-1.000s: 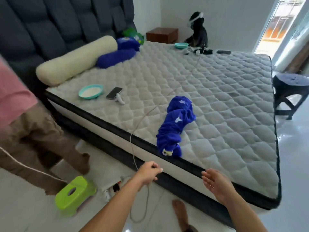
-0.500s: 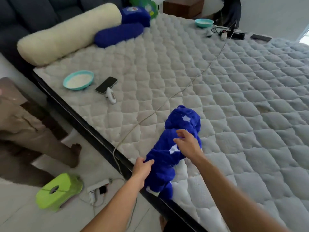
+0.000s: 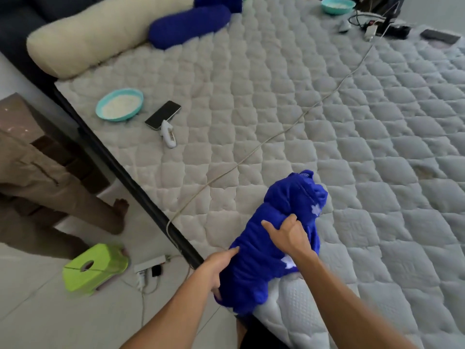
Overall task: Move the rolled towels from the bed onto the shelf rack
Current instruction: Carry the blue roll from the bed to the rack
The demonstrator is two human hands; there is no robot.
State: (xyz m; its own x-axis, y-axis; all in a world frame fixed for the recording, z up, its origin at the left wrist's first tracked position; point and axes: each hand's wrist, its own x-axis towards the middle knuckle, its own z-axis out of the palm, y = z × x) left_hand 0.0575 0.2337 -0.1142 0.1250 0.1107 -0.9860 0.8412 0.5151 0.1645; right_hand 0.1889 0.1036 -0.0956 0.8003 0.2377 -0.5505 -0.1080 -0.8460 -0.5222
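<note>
A loosely rolled blue towel with white stars [image 3: 281, 222] lies at the near edge of the quilted grey mattress [image 3: 352, 147]. My left hand [image 3: 219, 268] grips its lower end, which hangs over the bed's edge. My right hand [image 3: 289, 235] clutches the roll's middle from above. A second blue rolled towel [image 3: 188, 26] rests far back beside a long cream bolster [image 3: 100, 36]. The shelf rack is out of sight.
On the mattress lie a teal bowl [image 3: 119, 104], a phone [image 3: 163, 114], a small white device [image 3: 168, 134], a long cable [image 3: 276, 134] and chargers [image 3: 375, 26] at the back. Another person's legs [image 3: 50, 192], a green stool [image 3: 93, 267] and a power strip [image 3: 148, 268] occupy the floor on the left.
I leaned over the bed; both hands went from hovering at the bed's edge to gripping the starred blue towel, bunching it up. The left hand let go of the cable.
</note>
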